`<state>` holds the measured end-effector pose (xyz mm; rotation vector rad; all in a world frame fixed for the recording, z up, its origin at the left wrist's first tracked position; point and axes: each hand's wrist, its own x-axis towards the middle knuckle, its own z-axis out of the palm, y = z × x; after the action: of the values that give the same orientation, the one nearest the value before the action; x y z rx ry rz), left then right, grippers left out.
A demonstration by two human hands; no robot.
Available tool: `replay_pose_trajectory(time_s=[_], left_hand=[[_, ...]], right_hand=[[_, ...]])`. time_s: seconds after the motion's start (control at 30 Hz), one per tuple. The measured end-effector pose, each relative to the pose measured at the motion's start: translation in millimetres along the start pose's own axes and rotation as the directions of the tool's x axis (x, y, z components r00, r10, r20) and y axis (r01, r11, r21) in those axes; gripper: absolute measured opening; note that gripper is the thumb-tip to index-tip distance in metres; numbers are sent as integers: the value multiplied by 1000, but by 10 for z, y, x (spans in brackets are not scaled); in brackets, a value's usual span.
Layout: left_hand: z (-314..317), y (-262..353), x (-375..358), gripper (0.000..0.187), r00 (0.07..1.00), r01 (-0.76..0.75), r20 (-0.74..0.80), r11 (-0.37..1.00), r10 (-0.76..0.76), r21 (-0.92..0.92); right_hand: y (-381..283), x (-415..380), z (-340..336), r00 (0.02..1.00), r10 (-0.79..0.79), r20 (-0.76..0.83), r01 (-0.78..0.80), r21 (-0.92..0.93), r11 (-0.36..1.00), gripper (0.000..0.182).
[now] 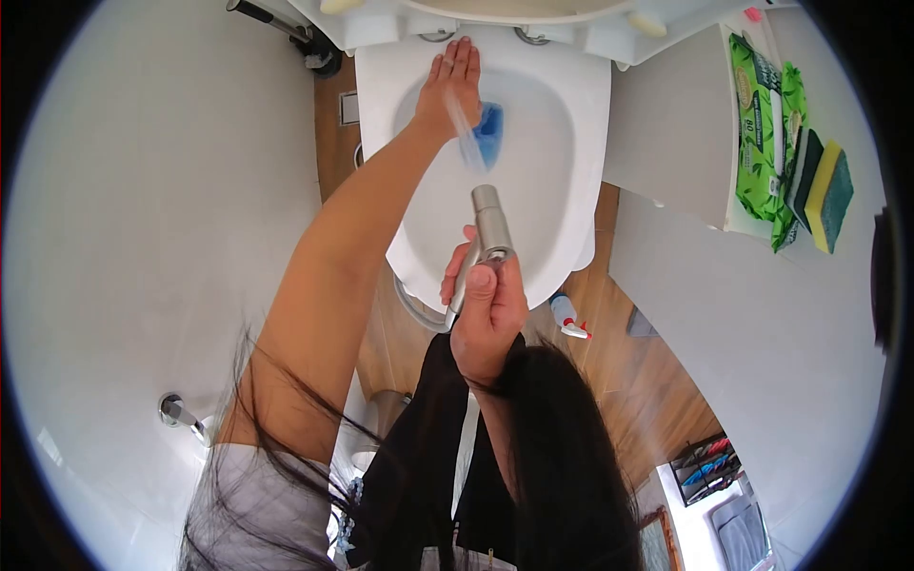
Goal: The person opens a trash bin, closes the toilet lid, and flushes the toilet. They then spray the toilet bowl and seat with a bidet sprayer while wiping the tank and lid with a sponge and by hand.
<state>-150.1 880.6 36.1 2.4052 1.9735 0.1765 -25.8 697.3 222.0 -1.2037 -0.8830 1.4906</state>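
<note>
My left hand (451,97) lies flat, fingers stretched out and holding nothing, at the back of the white toilet bowl (581,114), close to the seat hinges. In my right hand (490,319) is a metal bidet sprayer (491,224), its nozzle pointing toward the back of the bowl. My thumb rests at the sprayer's head, and fingers wrap round its handle. A jet of water (465,133) leaves the nozzle and crosses in front of my left hand. Blue water (490,133) shows in the bottom of the bowl, partly hidden by that hand.
The raised toilet seat (533,17) is at the top. On a white cabinet (666,133) at right are green wipes packs (757,133) and sponges (830,195). A spray bottle (566,314) is on the wood floor. A wall fixture (181,411) projects at left; dark hair hangs across the lower view.
</note>
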Motion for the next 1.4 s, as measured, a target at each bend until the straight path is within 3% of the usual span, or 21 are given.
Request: replay_pose_trajectory(time_s=[0.13, 0.37, 0.43, 0.47, 0.53, 0.63, 0.7, 0.73, 0.87, 0.93, 1.0, 1.07, 1.1, 1.13, 1.17, 1.2, 1.27, 1.3, 1.33, 1.37, 1.4], left_hand=[[-79, -200, -13, 67, 995, -72, -63, 997, 74, 36], [-112, -364, 47, 62, 977, -204, 48, 976, 208, -69], [-107, -296, 20, 61, 969, -215, 106, 974, 221, -70], [-119, -252, -4, 60, 959, -223, 160, 972, 232, -73], [-183, -188, -129, 62, 956, -264, 116, 962, 271, -77], [-254, -268, -396, 63, 979, -167, 114, 986, 169, -23], [-201, -379, -589, 65, 968, 241, 52, 967, -245, 80], [-179, -404, -672, 65, 968, 239, 52, 967, -244, 85], [-236, -343, -998, 64, 994, 68, 87, 998, -68, 1], [-248, -367, -1069, 62, 900, -287, 347, 958, 263, 19], [-166, -301, -1042, 53, 910, -312, 298, 949, 287, 40], [42, -187, -995, 42, 886, -239, 373, 961, 274, -138], [-14, -80, -930, 42, 885, -239, 376, 961, 274, -138], [-151, 48, -823, 36, 782, 40, 605, 956, 151, -290], [-221, 139, -755, 32, 593, 342, 800, 874, 85, -346], [-140, 174, -743, 32, 593, 342, 801, 874, 83, -344], [81, 231, -739, 29, 791, 337, 602, 741, 111, -581], [25, 301, -679, 29, 791, 335, 601, 741, 113, -581], [-60, 375, -601, 28, 784, 445, 621, 710, -14, -546], [-155, 431, -548, 27, 758, 550, 637, 663, -140, -509], [-113, 449, -556, 27, 759, 548, 637, 663, -136, -510]], right_hand=[[-6, 125, 9, 1000, 4, -20, -3, 46, 999, 40], [-16, 108, 85, 999, 3, -46, 0, 72, 997, 39], [8, -34, 49, 994, 106, 18, -107, 41, 993, 38], [29, -101, 45, 994, 107, 21, -108, 41, 993, 38], [67, -216, 46, 992, 80, 95, -81, 10, 997, 39], [31, -215, 94, 991, 114, 66, -115, 7, 993, 38], [24, -182, 128, 987, 154, 51, -157, 50, 986, 37], [32, -168, 139, 985, 173, 27, -174, 47, 984, 36], [54, -286, 61, 966, 256, -44, -252, 68, 965, 33], [99, -413, -48, 968, 248, -45, -247, 25, 969, 32], [189, -544, -134, 951, 310, 16, -309, -68, 949, 32], [218, -593, -123, 944, 329, 26, -326, -74, 942, 32], [224, -606, -115, 939, 341, 36, -338, -80, 938, 32], [224, -583, -110, 939, 343, 36, -340, -77, 937, 32], [227, -517, -109, 946, 324, 6, -323, -65, 944, 32], [234, -431, -115, 953, 303, -25, -304, -55, 951, 32], [253, -214, -148, 967, 252, -23, -253, -31, 967, 33], [250, -122, -161, 981, 180, -72, -180, -5, 984, 33], [218, -52, -157, 987, 107, -123, -106, 17, 994, 34], [163, -22, -146, 966, 138, -218, -119, 96, 988, 33], [155, -27, -181, 965, 137, -222, -118, 95, 988, 33]])
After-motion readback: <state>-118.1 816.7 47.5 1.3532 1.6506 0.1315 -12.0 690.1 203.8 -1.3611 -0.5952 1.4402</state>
